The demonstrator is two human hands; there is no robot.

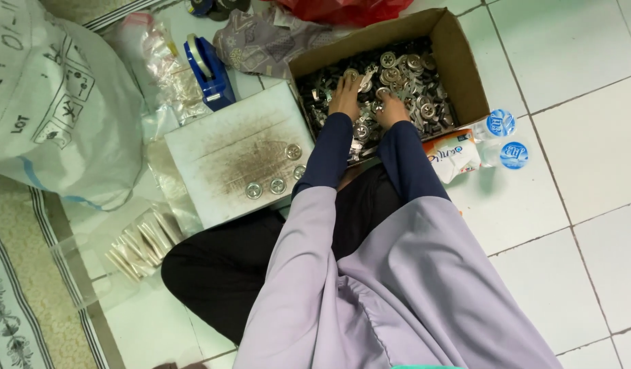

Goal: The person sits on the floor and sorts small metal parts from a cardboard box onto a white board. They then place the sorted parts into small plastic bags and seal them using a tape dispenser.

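A: Cardboard box (459, 61) on the white tiled floor (582, 205), open top, filled with small round metal parts (404, 75). Where are the hands?

B: Both inside the box, at its near edge. Left hand (345, 96) lies palm-down on the heap, fingers spread and pressed into the parts. Right hand (392, 108) rests just beside it, fingers curled down among the pieces. Cannot tell whether either one actually pinches a part; fingertips are buried.

A: Sleeves?

B: Dark blue, under a lilac garment (397, 287).

A: Beside the box?

B: At its left wall, a white board (220, 143), stained brown in the middle. Four of the round metal discs (274, 179) sit near the board's near right corner, apart from the heap. A blue tape dispenser (209, 68) stands past the board's far edge. Clear plastic bags (141, 242) lie off its near left corner. A large white sack (56, 102) is further left.

A: Right side?

B: Two blue-capped water bottles (503, 140) lying by the box's near right corner, touching a white packet (452, 156).
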